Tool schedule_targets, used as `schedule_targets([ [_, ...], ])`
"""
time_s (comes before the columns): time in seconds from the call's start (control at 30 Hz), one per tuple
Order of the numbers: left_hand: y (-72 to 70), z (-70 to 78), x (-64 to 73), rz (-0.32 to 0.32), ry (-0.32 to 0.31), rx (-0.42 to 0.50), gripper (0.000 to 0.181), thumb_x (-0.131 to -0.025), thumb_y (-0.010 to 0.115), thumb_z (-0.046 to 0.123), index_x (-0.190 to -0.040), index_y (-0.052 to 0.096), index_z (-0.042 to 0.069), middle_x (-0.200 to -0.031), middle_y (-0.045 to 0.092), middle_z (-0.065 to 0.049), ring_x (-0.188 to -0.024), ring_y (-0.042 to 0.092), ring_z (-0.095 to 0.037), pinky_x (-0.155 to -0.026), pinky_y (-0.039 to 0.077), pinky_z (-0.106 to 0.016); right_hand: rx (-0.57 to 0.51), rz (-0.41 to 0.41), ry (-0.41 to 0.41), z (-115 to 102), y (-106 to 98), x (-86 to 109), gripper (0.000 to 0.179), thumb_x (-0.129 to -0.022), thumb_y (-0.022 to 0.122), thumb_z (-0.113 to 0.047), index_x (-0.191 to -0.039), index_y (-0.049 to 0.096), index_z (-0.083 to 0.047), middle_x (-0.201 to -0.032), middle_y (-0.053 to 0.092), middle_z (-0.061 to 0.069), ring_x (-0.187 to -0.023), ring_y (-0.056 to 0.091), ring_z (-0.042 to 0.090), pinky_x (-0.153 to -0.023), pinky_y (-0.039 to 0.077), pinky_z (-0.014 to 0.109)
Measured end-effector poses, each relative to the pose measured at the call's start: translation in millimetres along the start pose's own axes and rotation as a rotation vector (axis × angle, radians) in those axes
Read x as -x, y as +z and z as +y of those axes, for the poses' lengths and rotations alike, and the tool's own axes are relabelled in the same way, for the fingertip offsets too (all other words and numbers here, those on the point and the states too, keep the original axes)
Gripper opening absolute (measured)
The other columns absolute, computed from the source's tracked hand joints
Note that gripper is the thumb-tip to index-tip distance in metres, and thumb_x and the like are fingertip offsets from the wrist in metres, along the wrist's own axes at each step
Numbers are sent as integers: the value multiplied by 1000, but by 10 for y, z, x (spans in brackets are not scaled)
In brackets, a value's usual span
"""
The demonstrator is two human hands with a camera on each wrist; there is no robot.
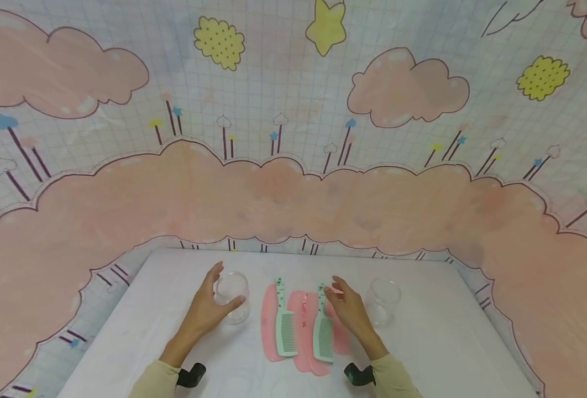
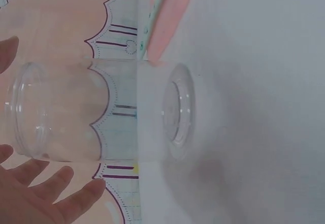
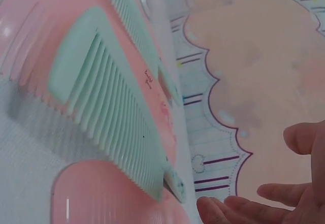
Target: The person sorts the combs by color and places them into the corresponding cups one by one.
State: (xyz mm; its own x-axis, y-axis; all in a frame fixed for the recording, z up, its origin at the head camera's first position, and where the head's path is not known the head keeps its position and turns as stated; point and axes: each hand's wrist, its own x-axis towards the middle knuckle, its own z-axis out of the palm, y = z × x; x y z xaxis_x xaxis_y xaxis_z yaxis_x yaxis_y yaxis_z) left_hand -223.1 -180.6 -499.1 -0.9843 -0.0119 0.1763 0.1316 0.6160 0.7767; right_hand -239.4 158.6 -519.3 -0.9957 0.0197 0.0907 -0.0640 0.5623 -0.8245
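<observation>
In the head view a clear plastic jar (image 1: 232,319) stands upright, with my left hand (image 1: 201,309) spread around its near left side. The left wrist view shows the thumb and the fingers (image 2: 84,196) on opposite sides of the jar's upper end, none curled round it. My right hand (image 1: 349,309) hovers by the handle of a mint green comb (image 1: 323,334), its fingers loose and extended and holding nothing. A second mint green comb (image 1: 286,334) lies to the left. Both overlap several pink combs (image 1: 302,326), one carrying small printed lettering in the right wrist view.
Another clear jar (image 1: 384,304) stands right of my right hand. Everything rests on a white tabletop (image 1: 452,342), backed by a cloth (image 1: 273,204) printed with clouds and stars. Black wrist straps (image 1: 191,376) show at both cuffs.
</observation>
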Motion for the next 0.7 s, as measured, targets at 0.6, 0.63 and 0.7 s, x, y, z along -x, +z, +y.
schedule_targets([
  [0.6, 60, -177, 32, -89, -101, 116, 97, -82, 79, 36, -153, 17, 13, -154, 40, -19, -141, 35, -48, -109, 41, -56, -61, 1, 64, 116, 58, -57, 59, -92, 67, -32, -138, 50, 2, -121, 65, 28, -89, 73, 32, -69, 62, 35],
  [0.63, 66, -182, 31, -89, -103, 117, 96, -82, 79, 37, -153, 19, 12, -153, 40, -18, -141, 35, -47, -109, 41, -56, -64, 1, 72, 121, 63, -61, 59, -92, 68, -31, -137, 51, 2, -120, 65, 27, -87, 73, 31, -68, 62, 34],
  [0.7, 74, -193, 31, -87, -102, 116, 94, -82, 78, 38, -152, 21, 11, -153, 42, -17, -141, 37, -46, -109, 41, -56, -73, 1, 88, 134, 75, -70, 58, -91, 69, -29, -136, 52, 2, -118, 66, 26, -83, 73, 28, -67, 62, 33],
])
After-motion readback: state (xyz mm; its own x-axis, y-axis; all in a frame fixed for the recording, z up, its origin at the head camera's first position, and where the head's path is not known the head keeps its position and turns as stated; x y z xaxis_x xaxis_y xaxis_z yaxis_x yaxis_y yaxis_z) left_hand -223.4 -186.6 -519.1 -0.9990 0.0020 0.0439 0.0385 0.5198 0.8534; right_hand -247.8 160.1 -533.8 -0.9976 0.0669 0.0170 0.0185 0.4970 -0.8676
